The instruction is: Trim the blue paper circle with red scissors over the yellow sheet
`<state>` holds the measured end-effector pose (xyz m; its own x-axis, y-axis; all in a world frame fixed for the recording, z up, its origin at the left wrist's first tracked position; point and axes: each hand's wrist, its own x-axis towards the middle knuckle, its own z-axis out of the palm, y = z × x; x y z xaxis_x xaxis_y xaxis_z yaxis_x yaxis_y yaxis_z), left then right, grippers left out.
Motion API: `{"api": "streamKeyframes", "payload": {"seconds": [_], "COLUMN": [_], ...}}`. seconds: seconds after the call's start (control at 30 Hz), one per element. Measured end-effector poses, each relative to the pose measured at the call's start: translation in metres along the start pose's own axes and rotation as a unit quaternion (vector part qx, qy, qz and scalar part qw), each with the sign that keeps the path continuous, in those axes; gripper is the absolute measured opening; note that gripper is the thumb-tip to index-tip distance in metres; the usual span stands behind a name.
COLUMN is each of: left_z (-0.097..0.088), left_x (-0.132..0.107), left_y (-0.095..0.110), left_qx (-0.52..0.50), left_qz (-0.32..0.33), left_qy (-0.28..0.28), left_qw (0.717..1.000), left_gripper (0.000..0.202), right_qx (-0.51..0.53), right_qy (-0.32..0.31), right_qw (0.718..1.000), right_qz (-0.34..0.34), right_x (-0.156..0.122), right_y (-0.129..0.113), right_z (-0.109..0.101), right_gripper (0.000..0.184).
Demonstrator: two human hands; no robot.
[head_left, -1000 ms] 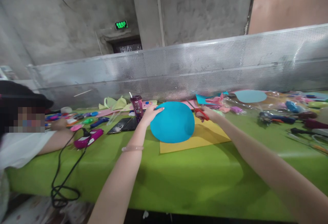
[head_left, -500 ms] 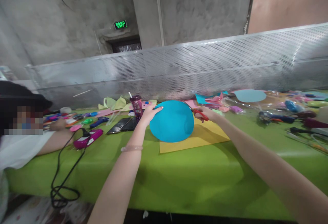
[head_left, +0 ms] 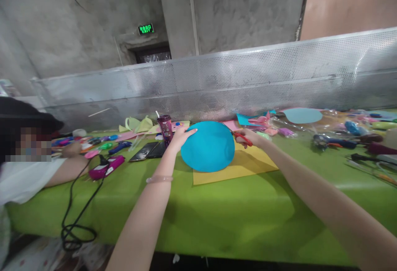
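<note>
Head view, my only feed, catalogued from where I sit.

Item: blue sheet (head_left: 207,147), one, rounded and plain; mid-table, above the yellow sheet (head_left: 251,164) and covering its far left corner. Whether the two touch, I cannot tell.

Item: left hand (head_left: 180,137), pinching the blue sheet at its upper left edge, thumb on the face, other fingers mostly hidden.

Item: right hand (head_left: 252,137), curled around the handles of red-handled scissors (head_left: 246,140), blades at the blue sheet's upper right edge; how far apart the blades stand, I cannot make out.

Handling note: I judge the blue sheet light, thin and moderately stiff, quick to crease or tear, its smooth face apt to slide under a loose grip. Best hold, in my estimate: a flat pinch at the rim, well apart from the blades.

Surroundings: green table (head_left: 217,211); perforated panel (head_left: 263,76) along its far edge; lidded cup (head_left: 165,129) left of the blue sheet; purple power strip (head_left: 108,168) and a co-worker's arm (head_left: 66,171) toward the left end; pale blue sheet (head_left: 303,115) by the far edge, to the right.
</note>
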<state>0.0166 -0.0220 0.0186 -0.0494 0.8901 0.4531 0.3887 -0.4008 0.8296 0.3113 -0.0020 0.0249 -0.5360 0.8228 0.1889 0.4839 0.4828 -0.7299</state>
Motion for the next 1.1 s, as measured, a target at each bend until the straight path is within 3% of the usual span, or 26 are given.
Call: {"api": "streamKeyframes", "payload": {"seconds": [0.6, 1.1], "left_z": [0.0005, -0.0005], "left_x": [0.0008, 0.0007], "left_y": [-0.0029, -0.0013], "left_qx": [-0.017, -0.009], "left_qz": [0.030, 0.021], "left_qy": [-0.002, -0.002], "left_qw": [0.999, 1.000], "left_gripper": [0.039, 0.040], "right_qx": [0.003, -0.011], "right_qy": [-0.005, 0.003], "right_qw": [1.000, 1.000], "right_qz": [-0.006, 0.003], "right_x": [0.0054, -0.0002], "right_y": [0.0086, 0.0002], "right_z": [-0.0009, -0.0021], "right_gripper": [0.011, 0.016]}}
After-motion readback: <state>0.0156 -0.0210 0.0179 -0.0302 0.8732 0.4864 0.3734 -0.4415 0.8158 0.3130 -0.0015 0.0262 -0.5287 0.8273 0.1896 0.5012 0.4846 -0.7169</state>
